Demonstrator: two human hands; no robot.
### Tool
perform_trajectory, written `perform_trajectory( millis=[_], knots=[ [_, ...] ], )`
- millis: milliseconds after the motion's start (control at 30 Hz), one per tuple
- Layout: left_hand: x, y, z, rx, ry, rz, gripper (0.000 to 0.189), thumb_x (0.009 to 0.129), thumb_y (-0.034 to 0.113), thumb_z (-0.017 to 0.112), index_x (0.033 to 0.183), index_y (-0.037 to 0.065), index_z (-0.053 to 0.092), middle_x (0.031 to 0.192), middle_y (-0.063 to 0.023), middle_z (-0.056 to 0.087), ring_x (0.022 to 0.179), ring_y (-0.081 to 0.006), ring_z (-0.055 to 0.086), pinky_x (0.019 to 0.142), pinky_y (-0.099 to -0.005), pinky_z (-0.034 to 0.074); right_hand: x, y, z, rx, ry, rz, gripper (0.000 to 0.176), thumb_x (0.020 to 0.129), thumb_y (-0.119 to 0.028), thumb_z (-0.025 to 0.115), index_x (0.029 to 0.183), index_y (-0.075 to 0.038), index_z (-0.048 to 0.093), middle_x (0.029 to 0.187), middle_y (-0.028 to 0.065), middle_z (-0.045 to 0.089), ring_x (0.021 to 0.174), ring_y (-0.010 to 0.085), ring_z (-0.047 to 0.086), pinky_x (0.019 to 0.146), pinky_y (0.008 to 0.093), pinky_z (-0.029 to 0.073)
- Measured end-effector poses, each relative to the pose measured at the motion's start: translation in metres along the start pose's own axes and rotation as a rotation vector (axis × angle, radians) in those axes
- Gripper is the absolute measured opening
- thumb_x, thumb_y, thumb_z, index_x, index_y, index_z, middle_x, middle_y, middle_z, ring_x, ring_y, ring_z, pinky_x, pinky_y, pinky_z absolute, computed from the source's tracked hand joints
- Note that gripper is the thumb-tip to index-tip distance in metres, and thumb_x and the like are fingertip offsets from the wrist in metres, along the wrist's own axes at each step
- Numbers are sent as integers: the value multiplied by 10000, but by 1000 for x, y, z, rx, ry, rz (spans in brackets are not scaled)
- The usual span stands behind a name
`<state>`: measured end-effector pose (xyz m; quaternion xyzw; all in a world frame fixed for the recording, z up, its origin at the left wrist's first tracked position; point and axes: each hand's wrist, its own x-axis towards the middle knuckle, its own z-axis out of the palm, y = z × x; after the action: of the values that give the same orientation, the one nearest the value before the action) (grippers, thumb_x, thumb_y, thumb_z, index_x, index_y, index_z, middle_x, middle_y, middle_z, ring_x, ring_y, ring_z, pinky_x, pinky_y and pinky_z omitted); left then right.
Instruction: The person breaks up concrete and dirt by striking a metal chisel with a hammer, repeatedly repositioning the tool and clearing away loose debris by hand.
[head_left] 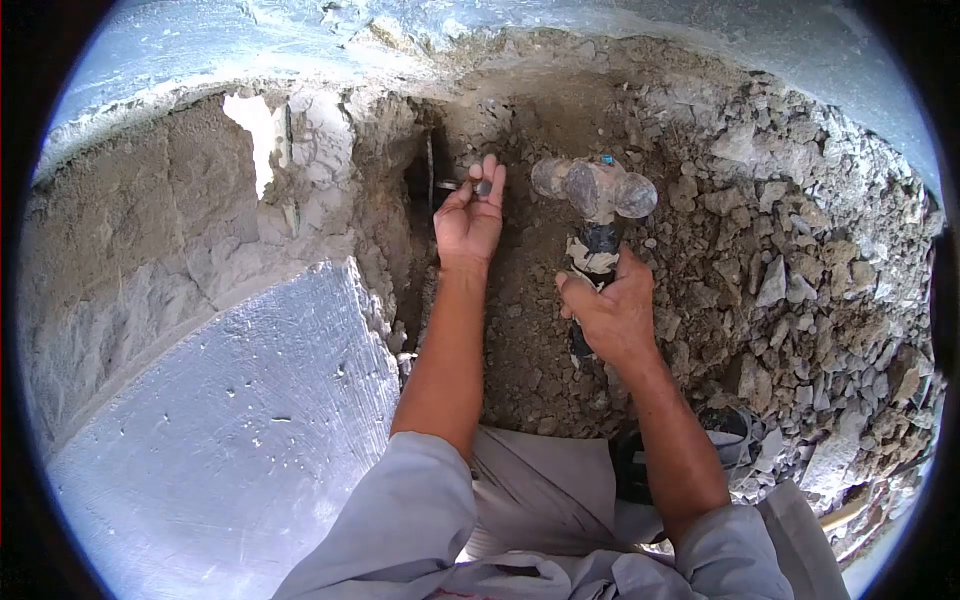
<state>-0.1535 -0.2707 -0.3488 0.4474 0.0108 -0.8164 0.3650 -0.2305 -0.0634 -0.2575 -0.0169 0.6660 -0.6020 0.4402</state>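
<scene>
In my left hand [470, 222] a metal chisel [483, 188] lies between thumb and fingers, its blunt end showing beside the fingertips. The rest of it points left toward a dark gap [420, 175] in the broken wall, and its tip is hard to make out. My right hand [618, 305] is wrapped around the black, taped handle of a hammer [596, 192]. The heavy, dusty hammer head is raised to the right of the chisel, apart from it. Torn pale wrapping hangs from the handle just above my right fingers.
Broken rubble [770, 280] is heaped along the right side. Loose soil [530, 350] covers the ground between my arms. To the left stands a smooth grey slab [220, 420] with a jagged edge, below a rough wall [150, 220]. A pale surface [650, 30] curves across the top.
</scene>
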Motion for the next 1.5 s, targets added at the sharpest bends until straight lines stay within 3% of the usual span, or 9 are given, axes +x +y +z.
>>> perform_trajectory(
  millis=[367, 500, 667, 767, 867, 1167, 1267, 1367, 1500],
  knots=[
    [2, 10, 5, -47, -27, 13, 185, 952, -11, 335, 945, -121, 484, 1005, -217, 580, 1200, -395, 505, 1063, -551, 407, -1, -11, 6, 73, 16, -64, 279, 727, -94, 697, 946, 38, 586, 791, 77, 655, 711, 127, 595, 684, 314, 499],
    [3, 8, 7, -59, 41, 52, 208, 995, 45, 323, 977, -110, 460, 1018, -218, 571, 1182, -393, 519, 1056, -555, 413, -12, -27, 11, 205, 36, -63, 279, 736, -49, 694, 979, 33, 584, 816, 47, 650, 740, 97, 582, 689, 275, 490],
    [6, 5, 3, -82, -8, 5, 242, 1006, 58, 291, 1083, -134, 417, 1091, -231, 550, 1192, -409, 512, 1039, -567, 429, -11, -28, 11, 230, 56, -88, 269, 738, -33, 690, 977, 28, 583, 823, 31, 640, 736, 89, 574, 680, 264, 487],
    [7, 5, 2, -46, -15, 24, 240, 1004, 53, 292, 1086, -135, 416, 1095, -235, 549, 1193, -409, 511, 1040, -569, 427, -10, -22, 10, 240, 26, -84, 260, 741, -33, 685, 972, 30, 582, 812, 28, 637, 722, 86, 567, 671, 271, 487],
    [5, 4, 6, -47, 11, 44, 230, 1001, 46, 298, 1075, -132, 424, 1097, -239, 549, 1191, -408, 513, 1041, -570, 425, -5, -5, 11, 211, 0, -127, 205, 789, 2, 661, 969, 17, 562, 747, 56, 620, 563, 132, 588, 516, 297, 489],
    [5, 7, 5, -46, 43, 62, 160, 974, 9, 339, 985, -107, 448, 1010, -225, 577, 1170, -407, 534, 1054, -566, 413, 0, -1, 10, 111, -23, -115, 174, 790, 4, 650, 932, 20, 551, 756, 60, 617, 566, 138, 589, 527, 299, 491],
    [10, 9, 2, -92, 24, 24, 235, 1004, 63, 297, 1075, -107, 442, 1071, -228, 581, 1177, -400, 531, 1045, -578, 412, -2, -13, 9, 167, -31, -65, 172, 798, 4, 645, 939, 24, 548, 766, 66, 618, 567, 140, 593, 531, 299, 492],
    [9, 8, -2, 74, -76, -7, 172, 986, 54, 356, 1020, -65, 475, 1044, -196, 611, 1155, -380, 558, 1037, -553, 426, -5, -18, 15, 320, 109, -151, 170, 765, -25, 678, 900, 6, 579, 770, 25, 627, 666, 63, 553, 582, 248, 476],
    [11, 3, -3, 113, 18, 11, 199, 999, 85, 349, 1028, -53, 490, 1075, -188, 620, 1145, -371, 566, 1030, -543, 429, 3, -2, 49, 387, 246, -162, 102, 780, -8, 658, 842, 11, 579, 701, 31, 610, 585, 99, 568, 533, 270, 483]
  ],
)
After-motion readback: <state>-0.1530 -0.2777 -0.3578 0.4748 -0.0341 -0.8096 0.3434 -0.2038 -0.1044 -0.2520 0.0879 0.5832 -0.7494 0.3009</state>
